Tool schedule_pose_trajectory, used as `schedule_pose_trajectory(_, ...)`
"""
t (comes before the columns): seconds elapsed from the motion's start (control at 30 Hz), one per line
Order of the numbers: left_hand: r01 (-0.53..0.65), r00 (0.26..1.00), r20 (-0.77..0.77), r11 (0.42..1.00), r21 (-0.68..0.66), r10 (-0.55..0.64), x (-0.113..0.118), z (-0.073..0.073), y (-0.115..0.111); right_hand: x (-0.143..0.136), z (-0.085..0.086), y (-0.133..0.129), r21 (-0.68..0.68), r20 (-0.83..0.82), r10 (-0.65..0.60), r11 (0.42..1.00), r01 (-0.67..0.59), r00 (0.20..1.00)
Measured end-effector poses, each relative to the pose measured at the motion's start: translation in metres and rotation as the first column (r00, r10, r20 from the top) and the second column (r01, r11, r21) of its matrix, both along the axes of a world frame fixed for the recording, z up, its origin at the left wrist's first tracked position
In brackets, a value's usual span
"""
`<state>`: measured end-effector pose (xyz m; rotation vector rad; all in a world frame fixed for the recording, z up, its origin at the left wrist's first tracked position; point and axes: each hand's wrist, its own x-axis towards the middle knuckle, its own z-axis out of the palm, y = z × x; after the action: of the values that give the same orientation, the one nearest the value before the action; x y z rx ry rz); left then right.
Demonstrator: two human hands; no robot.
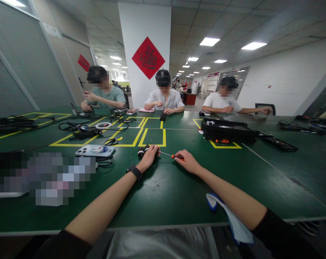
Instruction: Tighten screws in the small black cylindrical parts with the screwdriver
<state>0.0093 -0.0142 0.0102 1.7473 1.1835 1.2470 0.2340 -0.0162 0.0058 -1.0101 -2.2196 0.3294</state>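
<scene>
Well in from the worktop's [163, 205] near edge, my left hand [150, 157], half curled, holds a black twin-barrelled device [141, 152] while my right hand [189, 162] closes around an orange-handled screwdriver [173, 156], so I judge that screwdriver work is in hand, calling for a steady shaft.

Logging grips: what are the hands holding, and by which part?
The right hand holds a screwdriver by its handle; the left hand is at a black object, grip unclear.
</scene>
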Motion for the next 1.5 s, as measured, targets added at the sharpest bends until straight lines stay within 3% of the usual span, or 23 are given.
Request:
schedule_pose_trajectory(0.4,-0.015,1.000,-0.023,0.999,-0.032,0.014,0.000,0.001,-0.001,-0.001,0.002,-0.003,-0.011,-0.006,-0.001,1.000,0.001,1.000)
schedule_pose_trajectory(0.73,0.007,0.996,-0.086,0.999,0.047,-0.003,-0.001,-0.003,0.002,0.000,0.001,-0.004,0.011,-0.079,0.040,0.999,-0.039,0.996)
schedule_pose_trajectory(0.9,0.021,0.995,-0.096,0.998,0.064,-0.015,0.001,-0.002,0.000,-0.003,0.003,-0.009,-0.015,0.026,0.064,0.998,-0.063,0.998)
schedule_pose_trajectory(1.07,0.008,0.996,-0.092,0.999,0.053,-0.003,0.001,-0.001,-0.001,-0.005,0.005,-0.010,0.057,0.106,0.033,0.998,-0.039,0.994)
schedule_pose_trajectory(1.5,0.046,0.999,-0.024,0.998,0.035,-0.045,-0.001,-0.003,0.002,-0.001,0.004,-0.012,-0.011,0.011,0.017,1.000,-0.017,1.000)
